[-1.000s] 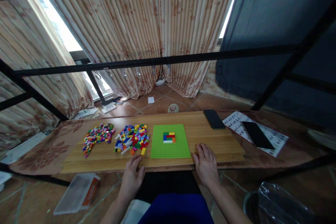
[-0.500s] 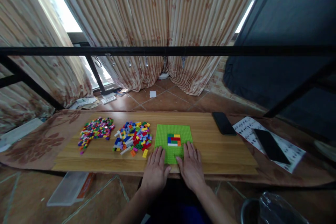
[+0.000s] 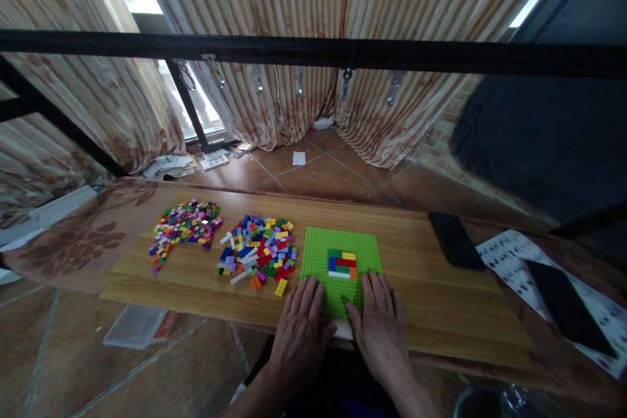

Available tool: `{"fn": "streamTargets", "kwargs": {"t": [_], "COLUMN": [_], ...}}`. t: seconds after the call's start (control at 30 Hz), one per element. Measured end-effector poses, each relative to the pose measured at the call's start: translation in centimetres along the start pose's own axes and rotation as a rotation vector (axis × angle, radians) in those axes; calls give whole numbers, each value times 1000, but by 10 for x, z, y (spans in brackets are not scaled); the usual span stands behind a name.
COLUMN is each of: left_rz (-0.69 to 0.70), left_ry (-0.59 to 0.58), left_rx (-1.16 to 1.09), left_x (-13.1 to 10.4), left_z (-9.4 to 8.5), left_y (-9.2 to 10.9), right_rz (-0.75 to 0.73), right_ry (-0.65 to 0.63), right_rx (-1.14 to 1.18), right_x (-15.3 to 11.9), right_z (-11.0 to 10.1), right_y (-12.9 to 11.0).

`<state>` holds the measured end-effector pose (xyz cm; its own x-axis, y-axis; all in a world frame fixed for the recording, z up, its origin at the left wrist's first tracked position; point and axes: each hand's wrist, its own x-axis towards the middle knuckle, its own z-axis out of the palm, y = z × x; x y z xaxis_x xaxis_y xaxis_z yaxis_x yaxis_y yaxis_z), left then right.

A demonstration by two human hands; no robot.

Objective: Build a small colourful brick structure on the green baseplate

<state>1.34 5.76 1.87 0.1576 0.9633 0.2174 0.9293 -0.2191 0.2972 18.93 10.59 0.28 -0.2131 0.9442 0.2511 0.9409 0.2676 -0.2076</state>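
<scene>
A green studded baseplate (image 3: 316,245) lies flat on the wooden board in front of me. Near its middle sits a small block of toy bricks (image 3: 343,264) in green, yellow, blue, red, white and orange. My left hand (image 3: 304,320) rests palm down over the plate's front left corner, fingers stretched forward. Over the front right edge lies my right hand (image 3: 379,313), also flat, its thumb on the plate. Neither hand holds anything. Left of the plate spreads a pile of larger bricks (image 3: 262,249), with a yellow brick (image 3: 281,287) at its near edge.
Farther left is a heap of tiny coloured pieces (image 3: 183,227). A black phone (image 3: 456,240) lies on the board's right side. Beyond it a dark phone (image 3: 571,307) covers part of a printed sheet (image 3: 509,251). A black rail (image 3: 313,52) crosses behind the table.
The camera view has shifted, so the table things appear farther right and slightly larger. Both hands stay flat at the plate's front corners, and the bricks look the same.
</scene>
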Motion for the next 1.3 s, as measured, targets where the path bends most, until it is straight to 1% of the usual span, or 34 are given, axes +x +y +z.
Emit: {"fn": "streamTargets", "kwargs": {"t": [0.13,0.23,0.33,0.47,0.6,0.73,0.97,1.13,1.3], "left_rz": [-13,-43,-108,-199,-267,-301,-247,-266,-322], "left_ry": [3,72,168,281,347,340,264,269,311], "left_rx": [-123,-207,-245,-276,-251,-171,-110,-158,-289], "left_x": [1,-1,-9,-23,-25,-15,-5,-5,-4], "left_z": [-6,-14,-24,-35,-39,-36,-29,-31,-35], "left_y": [-1,-5,-15,-35,-49,-56,-61,-61,-55], "right_rz": [-14,-23,-31,-41,-33,-12,11,-36,-42], "right_ry": [-8,0,13,22,33,56,88,90,83], "right_rx": [-12,-10,10,45,81,151,251,216,223], "right_x": [-1,-2,-2,-3,-2,-1,2,3,4], "right_z": [0,-1,-2,-2,-3,-5,-7,-5,-5], "right_y": [2,3,4,6,7,9,11,11,12]}}
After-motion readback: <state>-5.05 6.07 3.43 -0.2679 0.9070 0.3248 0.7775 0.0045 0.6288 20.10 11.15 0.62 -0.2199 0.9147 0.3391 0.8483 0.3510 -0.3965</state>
